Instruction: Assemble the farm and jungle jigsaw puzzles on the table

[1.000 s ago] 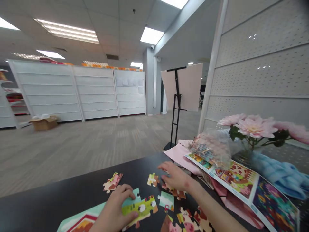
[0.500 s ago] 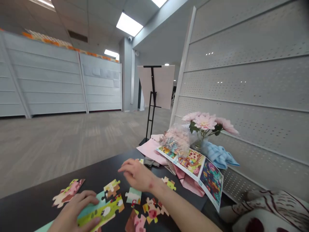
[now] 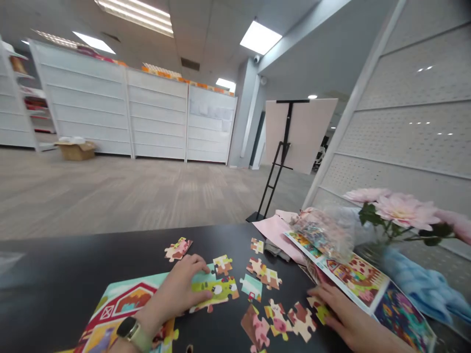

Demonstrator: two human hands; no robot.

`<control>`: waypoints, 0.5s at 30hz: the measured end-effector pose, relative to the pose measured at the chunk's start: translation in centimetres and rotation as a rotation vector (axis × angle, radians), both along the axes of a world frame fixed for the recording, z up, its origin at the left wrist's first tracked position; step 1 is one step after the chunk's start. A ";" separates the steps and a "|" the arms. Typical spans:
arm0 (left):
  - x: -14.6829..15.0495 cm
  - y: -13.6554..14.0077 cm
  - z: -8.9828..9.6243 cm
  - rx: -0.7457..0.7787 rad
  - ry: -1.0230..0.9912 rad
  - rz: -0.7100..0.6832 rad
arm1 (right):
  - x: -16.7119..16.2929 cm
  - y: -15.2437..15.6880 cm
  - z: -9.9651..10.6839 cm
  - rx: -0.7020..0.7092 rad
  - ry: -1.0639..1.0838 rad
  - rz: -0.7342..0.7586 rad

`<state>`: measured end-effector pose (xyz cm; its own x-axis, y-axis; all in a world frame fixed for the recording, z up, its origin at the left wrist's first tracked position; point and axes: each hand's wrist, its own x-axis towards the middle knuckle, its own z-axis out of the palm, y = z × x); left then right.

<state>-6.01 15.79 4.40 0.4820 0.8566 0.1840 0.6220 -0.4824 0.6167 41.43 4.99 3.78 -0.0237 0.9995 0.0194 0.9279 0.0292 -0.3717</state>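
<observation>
Green and brown, a piece (image 3: 321,313) sits at the fingertips of the right hand (image 3: 341,311); whether pinched, I cannot tell. The left hand (image 3: 185,284), thumb and fingers apart, rests on the puzzle (image 3: 135,299). Loose pieces (image 3: 278,317) lie between the hands, a card (image 3: 362,280) beside the right.

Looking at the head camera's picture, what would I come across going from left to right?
Cardboard box → wristwatch → left hand → pale blue puzzle piece → right hand → blue cloth.
</observation>
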 end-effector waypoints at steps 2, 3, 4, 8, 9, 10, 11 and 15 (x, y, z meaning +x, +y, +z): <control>-0.1 -0.3 0.2 0.008 -0.002 -0.008 | -1.0 1.2 1.1 -0.099 -0.004 0.019; -0.1 -0.5 0.4 0.031 0.003 -0.029 | -1.6 1.9 1.9 -0.150 -0.002 0.040; 0.0 -0.7 0.5 0.063 0.014 -0.063 | -2.1 2.6 2.6 -0.170 -0.002 0.041; 1.1 -1.5 1.3 0.134 0.106 -0.193 | -3.2 4.9 4.0 -0.158 -0.003 0.030; 1.5 -1.6 1.4 0.124 0.127 -0.182 | -3.2 5.3 4.1 -0.148 -0.005 0.028; 1.8 -1.6 1.4 0.111 0.143 -0.151 | -3.2 5.7 4.0 -0.135 -0.005 0.027; 2.1 -1.6 1.3 0.098 0.158 -0.110 | -3.2 6.0 3.9 -0.122 -0.004 0.026; 2.5 -1.3 0.0 0.098 0.195 0.013 | -3.3 6.4 3.2 -0.109 0.014 -0.039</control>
<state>-3.55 14.51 4.36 0.5056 0.8456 0.1714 0.7315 -0.5255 0.4344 38.16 11.44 6.97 0.0146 0.9959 -0.0896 0.9224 -0.0480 -0.3834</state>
